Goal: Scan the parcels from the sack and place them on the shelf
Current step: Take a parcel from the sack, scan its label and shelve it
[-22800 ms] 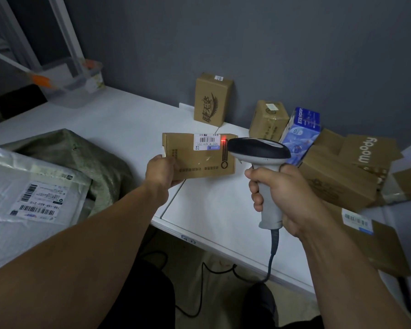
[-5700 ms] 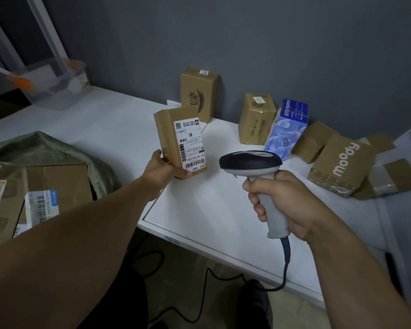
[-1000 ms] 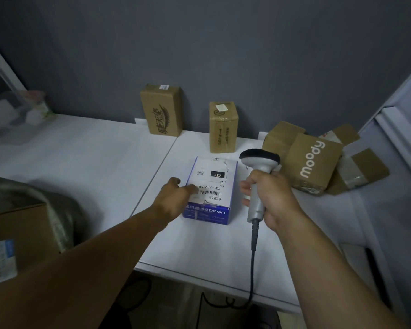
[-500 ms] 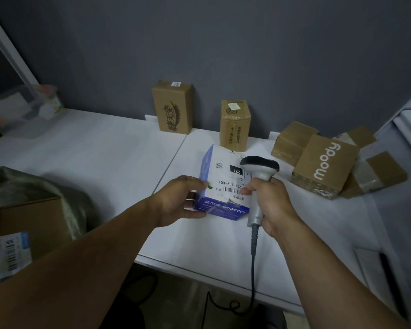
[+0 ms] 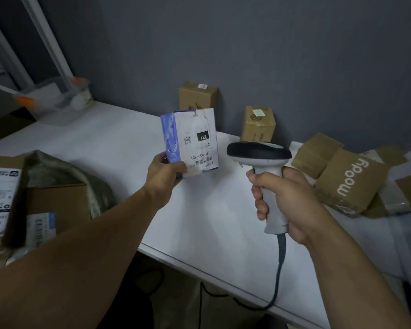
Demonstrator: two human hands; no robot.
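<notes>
**Blue-and-white carton** [image 5: 195, 138]: the parcel in hand. It is raised off the white table [image 5: 100, 143] by the left hand [image 5: 163, 173], whose thumb and fingers grip its lower corner. The labelled face, with its barcode near the bottom edge, is turned toward the right hand, presumably to present the code to the reader.

**Barcode scanner** [image 5: 259, 153]: held upright in the right hand [image 5: 287, 198], with the fingers wrapped round the grey handle. The dark head sits just beside the carton's lower half without touching it. No red beam shows on the label, so the scan is judged not yet made. The cable [image 5: 280, 269] hangs from the handle's foot, below the right hand.

**Beyond the hands**, against the grey wall, stand two upright cardboard boxes [image 5: 258, 124]. To the right of the right hand is a loose heap of cartons, with the "moody" box [image 5: 351, 181] foremost. These are probably parcels already dealt with.

**Olive sack** [image 5: 64, 172]: lies left of the left forearm with its mouth open, holding at least one brown cardboard parcel [image 5: 57, 203] with a barcode label. Whether the white-labelled flat parcel [image 5: 0, 198] at the frame's edge lies inside it cannot be told.

**Clear plastic bin** [image 5: 57, 103]: far beyond the left hand. Its contents are blurred.
</notes>
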